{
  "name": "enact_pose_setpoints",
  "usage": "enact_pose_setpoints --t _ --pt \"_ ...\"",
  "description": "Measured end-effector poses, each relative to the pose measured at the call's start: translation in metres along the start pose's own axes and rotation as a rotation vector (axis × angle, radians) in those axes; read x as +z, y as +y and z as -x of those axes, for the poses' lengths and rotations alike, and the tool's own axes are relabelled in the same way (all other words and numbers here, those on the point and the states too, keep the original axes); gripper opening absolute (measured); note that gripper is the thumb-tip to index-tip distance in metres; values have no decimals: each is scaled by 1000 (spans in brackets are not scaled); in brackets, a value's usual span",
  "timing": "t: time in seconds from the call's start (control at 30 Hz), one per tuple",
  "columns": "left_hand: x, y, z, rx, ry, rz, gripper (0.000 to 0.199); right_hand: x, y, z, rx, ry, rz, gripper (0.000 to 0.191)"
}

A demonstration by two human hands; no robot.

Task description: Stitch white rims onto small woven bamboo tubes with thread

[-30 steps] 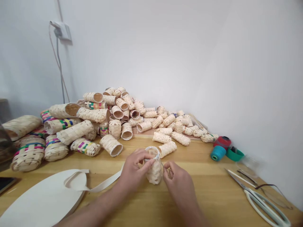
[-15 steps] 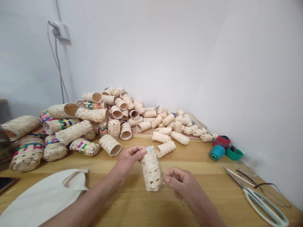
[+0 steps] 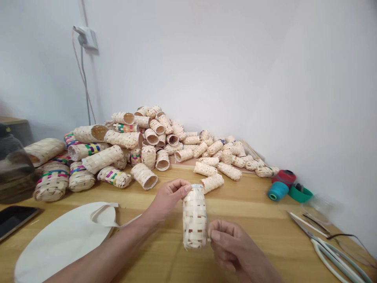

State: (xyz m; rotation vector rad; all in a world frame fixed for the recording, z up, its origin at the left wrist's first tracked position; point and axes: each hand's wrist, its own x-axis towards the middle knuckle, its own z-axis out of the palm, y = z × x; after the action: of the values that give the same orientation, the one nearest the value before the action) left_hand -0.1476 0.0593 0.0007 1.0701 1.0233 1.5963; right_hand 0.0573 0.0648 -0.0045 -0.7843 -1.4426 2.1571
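A small woven cylinder (image 3: 194,220) of pale strips stands nearly upright over the wooden table, with bluish stitching along its top rim. My left hand (image 3: 173,196) pinches that rim between thumb and fingers at its upper left. At the cylinder's lower right side is my right hand (image 3: 231,243), its thumb and fingers pressed together. A faint thread seems to run down the cylinder's right side towards these fingers; what they pinch is too small to make out. Just behind lies another woven cylinder (image 3: 213,183) on its side.
Woven cylinders (image 3: 123,139) are heaped along the back and left. A white oval sheet (image 3: 64,239) and a phone (image 3: 16,220) lie at the left. To the right are a blue thread spool (image 3: 278,191), a red spool (image 3: 284,177), a green bowl (image 3: 300,193), scissors (image 3: 330,251) and glasses (image 3: 350,236).
The view has shifted left, so the surroundings appear further right. The held cylinder is more upright. My right hand has moved slightly down, still beside its lower part.
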Motion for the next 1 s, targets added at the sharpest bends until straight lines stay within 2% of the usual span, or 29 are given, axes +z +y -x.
enact_pose_setpoints --t 0.1,0.2,0.33,0.43,0.53,0.6,0.67,0.87,1.0 --pt "1 3 1 49 34 -103 33 3 -1 0 5 40 33 41" --pt "-1 0 0 12 20 -76 34 3 -1 0 9 37 64 45" --pt "-3 -2 -1 -13 -26 -74 33 1 1 1 -41 112 361 45" --pt "0 6 3 103 17 -272 27 1 6 0 -74 154 503 41" --pt "3 14 8 347 69 -578 21 2 10 -1 -102 170 484 39" --pt "4 17 10 464 50 -714 21 4 10 -1 -117 176 457 39" --pt "3 16 10 493 24 -745 22 5 7 -1 -136 206 460 38" --pt "-5 8 4 516 65 -722 21 0 0 7 -136 306 508 41" --pt "-4 7 4 550 62 -733 22 4 8 15 -208 401 616 39"
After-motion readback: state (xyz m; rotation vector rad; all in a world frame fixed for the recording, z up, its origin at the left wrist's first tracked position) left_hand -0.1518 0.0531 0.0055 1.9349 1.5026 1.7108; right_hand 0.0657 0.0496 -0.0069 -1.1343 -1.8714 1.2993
